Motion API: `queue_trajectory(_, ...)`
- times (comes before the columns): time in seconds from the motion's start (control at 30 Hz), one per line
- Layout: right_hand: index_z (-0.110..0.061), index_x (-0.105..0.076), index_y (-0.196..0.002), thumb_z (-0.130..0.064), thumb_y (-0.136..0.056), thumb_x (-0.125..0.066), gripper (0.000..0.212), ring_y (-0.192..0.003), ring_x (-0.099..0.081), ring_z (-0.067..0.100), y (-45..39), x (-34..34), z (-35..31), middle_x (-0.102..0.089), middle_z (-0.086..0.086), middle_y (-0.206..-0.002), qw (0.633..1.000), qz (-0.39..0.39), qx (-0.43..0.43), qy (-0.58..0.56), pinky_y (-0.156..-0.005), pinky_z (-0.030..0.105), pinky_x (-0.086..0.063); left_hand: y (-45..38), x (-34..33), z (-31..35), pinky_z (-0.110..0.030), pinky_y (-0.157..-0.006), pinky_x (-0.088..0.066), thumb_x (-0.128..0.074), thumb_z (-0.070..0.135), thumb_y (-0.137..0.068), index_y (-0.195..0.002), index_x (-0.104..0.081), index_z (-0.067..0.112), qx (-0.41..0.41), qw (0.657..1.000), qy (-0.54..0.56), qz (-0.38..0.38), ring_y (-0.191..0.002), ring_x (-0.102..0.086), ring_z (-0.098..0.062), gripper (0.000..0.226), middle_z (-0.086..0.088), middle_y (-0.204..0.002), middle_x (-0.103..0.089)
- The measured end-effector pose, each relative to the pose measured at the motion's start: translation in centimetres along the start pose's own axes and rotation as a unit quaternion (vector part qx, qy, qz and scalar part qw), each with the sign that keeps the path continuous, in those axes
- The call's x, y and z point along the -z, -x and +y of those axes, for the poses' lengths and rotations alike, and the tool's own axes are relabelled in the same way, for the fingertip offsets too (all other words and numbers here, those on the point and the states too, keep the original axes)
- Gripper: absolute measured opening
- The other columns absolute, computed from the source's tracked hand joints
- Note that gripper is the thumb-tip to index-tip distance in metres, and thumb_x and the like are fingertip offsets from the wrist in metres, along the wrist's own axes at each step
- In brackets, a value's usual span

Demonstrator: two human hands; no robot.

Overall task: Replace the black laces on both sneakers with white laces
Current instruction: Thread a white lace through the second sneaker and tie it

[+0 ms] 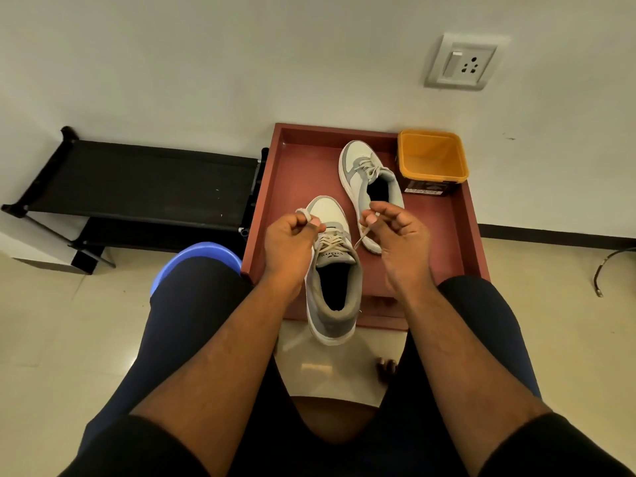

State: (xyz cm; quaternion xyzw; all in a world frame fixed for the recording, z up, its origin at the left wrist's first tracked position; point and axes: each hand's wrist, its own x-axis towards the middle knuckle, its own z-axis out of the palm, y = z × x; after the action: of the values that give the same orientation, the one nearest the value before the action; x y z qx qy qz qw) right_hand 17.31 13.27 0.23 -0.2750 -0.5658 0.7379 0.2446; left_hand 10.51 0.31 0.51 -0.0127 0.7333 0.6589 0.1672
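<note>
At the tray's (272, 201) near edge, one sneaker (332, 270) hangs half off while left hand (290, 241) and right hand (395, 232) each pinch a white lace end (363, 235), second sneaker (370, 180) near the far-right corner beside one yellow tub (432, 160).

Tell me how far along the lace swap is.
Done: the far sneaker on the red tray already carries a tied white lace. In hand: left hand and right hand each pinch an end of the near sneaker's white lace, threaded through its eyelets. Left: tying that lace.
</note>
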Motion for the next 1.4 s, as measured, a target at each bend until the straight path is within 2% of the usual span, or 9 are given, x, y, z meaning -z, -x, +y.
queue_trajectory(0.2,-0.006,-0.071,-0.107,0.0,-0.089,-0.063,0.021,-0.095,-0.065,-0.005,0.5,-1.4,-3.2,-0.071,-0.007,-0.097,0.972,-0.083,0.145,0.167,-0.083,0.009,-0.047,0.2,0.0,3.7,-0.01,-0.067,-0.05,-0.062,0.014,-0.093,-0.089,-0.073,0.009,-0.11,0.991,-0.061,-0.05,-0.07,-0.067,-0.003,0.013,-0.002,-0.08,-0.073)
queue_trajectory(0.47,-0.008,-0.069,-0.114,-0.005,-0.089,-0.065,0.025,-0.1,-0.067,0.005,-0.5,-2.0,-6.6,-0.07,-0.003,-0.106,0.893,-0.116,0.347,0.262,-0.087,0.023,-0.053,1.0,0.2,8.5,-0.019,-0.078,-0.056,-0.06,0.012,-0.094,-0.093,-0.075,0.015,-0.2,0.975,-0.052,-0.083,-0.081,-0.071,-0.012,0.015,0.001,-0.082,-0.075)
queue_trajectory(0.63,-0.026,-0.053,-0.128,-0.001,-0.086,-0.067,0.051,-0.069,-0.062,-0.001,-0.2,-2.9,-8.4,-0.065,0.0,-0.096,0.91,-0.108,0.322,0.239,-0.064,0.009,-0.047,0.9,0.3,9.6,-0.019,-0.076,-0.056,-0.063,0.008,-0.091,-0.083,-0.073,0.022,-0.186,0.975,-0.035,-0.119,-0.077,-0.071,-0.007,0.019,0.01,-0.075,-0.073)
queue_trajectory(0.8,-0.034,-0.051,-0.128,-0.003,-0.081,-0.07,0.06,-0.08,-0.065,0.007,-0.4,-3.7,-9.5,-0.067,-0.004,-0.08,0.923,-0.104,0.293,0.225,-0.086,0.034,-0.053,0.2,0.9,8.9,-0.028,-0.083,-0.057,-0.064,0.012,-0.09,-0.103,-0.073,0.011,-0.152,0.974,-0.037,-0.165,-0.088,-0.072,-0.015,0.016,-0.004,-0.092,-0.075)
queue_trajectory(0.93,-0.027,-0.056,-0.128,-0.005,-0.082,-0.071,0.054,-0.079,-0.068,0.014,-1.3,-4.4,-10.0,-0.07,-0.001,-0.078,0.935,-0.131,0.264,0.199,-0.076,0.028,-0.055,-0.3,0.6,9.0,-0.017,-0.075,-0.054,-0.067,0.01,-0.088,-0.103,-0.073,0.01,-0.201,0.966,-0.06,-0.152,-0.079,-0.07,-0.003,0.016,0.007,-0.082,-0.073)
queue_trajectory(1.1,-0.013,-0.059,-0.119,-0.006,-0.085,-0.07,0.036,-0.096,-0.068,0.011,-2.8,-3.0,-7.8,-0.072,0.004,-0.102,0.977,-0.088,0.169,0.1,-0.083,0.025,-0.054,-1.5,0.1,8.9,-0.017,-0.079,-0.054,-0.069,0.008,-0.087,-0.093,-0.074,0.01,-0.228,0.964,-0.069,-0.119,-0.08,-0.07,-0.004,0.009,0.006,-0.081,-0.073)
queue_trajectory(1.27,0.004,-0.068,-0.109,-0.001,-0.089,-0.063,0.021,-0.068,-0.063,-0.004,-1.1,-1.3,-0.6,-0.071,-0.006,-0.08,0.974,-0.141,0.046,0.171,-0.066,0.014,-0.049,-2.6,0.0,8.7,-0.015,-0.073,-0.052,-0.069,0.008,-0.086,-0.098,-0.074,0.002,-0.215,0.967,-0.077,-0.113,-0.077,-0.069,-0.004,0.014,-0.005,-0.087,-0.074)
queue_trajectory(1.33,0.0,-0.071,-0.107,-0.008,-0.09,-0.065,0.02,-0.079,-0.067,0.007,-0.9,-1.4,-0.2,-0.074,0.004,-0.089,0.955,-0.104,0.153,0.231,-0.073,0.025,-0.055,-2.8,0.0,8.9,-0.01,-0.064,-0.047,-0.068,0.01,-0.088,-0.099,-0.073,0.002,-0.199,0.972,-0.068,-0.108,-0.072,-0.066,0.001,0.015,-0.008,-0.089,-0.074)
queue_trajectory(1.4,-0.002,-0.073,-0.102,-0.012,-0.088,-0.066,0.019,-0.082,-0.069,0.02,-1.7,-1.3,-0.3,-0.074,0.008,-0.092,0.857,-0.106,0.353,0.361,-0.071,0.034,-0.057,-3.2,0.0,9.1,-0.009,-0.062,-0.046,-0.067,0.015,-0.089,-0.099,-0.074,0.006,-0.179,0.977,-0.06,-0.1,-0.075,-0.067,-0.001,0.016,-0.005,-0.09,-0.075)
